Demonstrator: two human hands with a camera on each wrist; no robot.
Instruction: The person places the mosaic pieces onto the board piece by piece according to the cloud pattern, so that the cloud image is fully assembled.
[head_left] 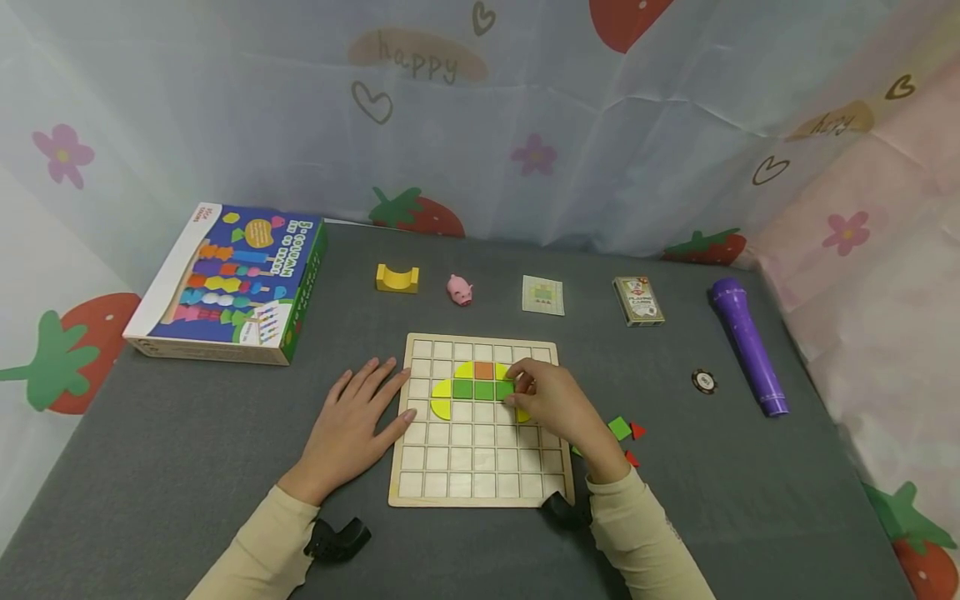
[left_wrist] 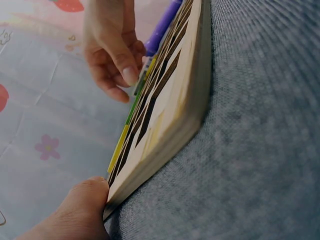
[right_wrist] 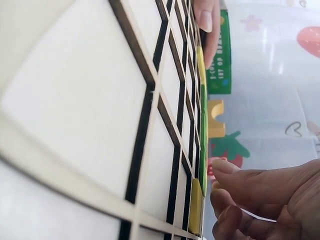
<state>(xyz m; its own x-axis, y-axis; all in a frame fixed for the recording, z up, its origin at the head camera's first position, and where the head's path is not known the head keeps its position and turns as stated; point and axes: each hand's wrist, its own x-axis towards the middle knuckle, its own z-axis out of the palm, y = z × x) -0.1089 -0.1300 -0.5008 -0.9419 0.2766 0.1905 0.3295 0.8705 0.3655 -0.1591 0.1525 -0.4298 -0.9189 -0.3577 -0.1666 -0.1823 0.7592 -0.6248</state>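
A wooden grid board (head_left: 472, 485) lies on the grey table. In its upper cells sit a row of green squares (head_left: 474, 389), an orange square (head_left: 483, 371) and several yellow rounded pieces (head_left: 441, 408). My left hand (head_left: 352, 429) lies spread at the board's left side, fingertips and thumb touching the edge. Over the right end of the green row is my right hand (head_left: 558, 404), thumb and fingers loosely bent close to the tiles. No piece shows between them in the right wrist view. Beside the right wrist lie a loose green square (head_left: 619, 428) and red triangles (head_left: 637, 430).
A blue bead-set box (head_left: 247, 283) stands at the back left. Along the back are a yellow arch block (head_left: 397, 280), a pink pig figure (head_left: 460, 290), a printed card (head_left: 543, 295) and a playing-card box (head_left: 639, 302). A poker chip (head_left: 704, 382) and purple tube (head_left: 750, 346) lie right.
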